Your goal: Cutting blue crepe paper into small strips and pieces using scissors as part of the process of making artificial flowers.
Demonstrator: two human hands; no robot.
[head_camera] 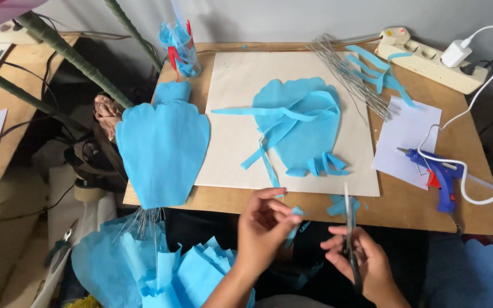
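Paper strip between our two hands, scissors upright on the right

Our left hand [265, 219] pinches a thin blue paper strip [295, 228], which slants down-left just beside it; our right hand [356, 258] is closed on the scissors [349, 228], blades pointing far, at the near table edge [406, 219].

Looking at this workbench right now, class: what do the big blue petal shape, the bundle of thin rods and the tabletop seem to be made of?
Blue petal shape: likely crepe or tissue paper, matte, with fine lengthwise creases and a scalloped top.
Bundle of thin rods: probably metal wire, grey, thin and straight, with a slight shine.
Tabletop: seemingly wood or plywood, light brown, with a smooth, dull finish.
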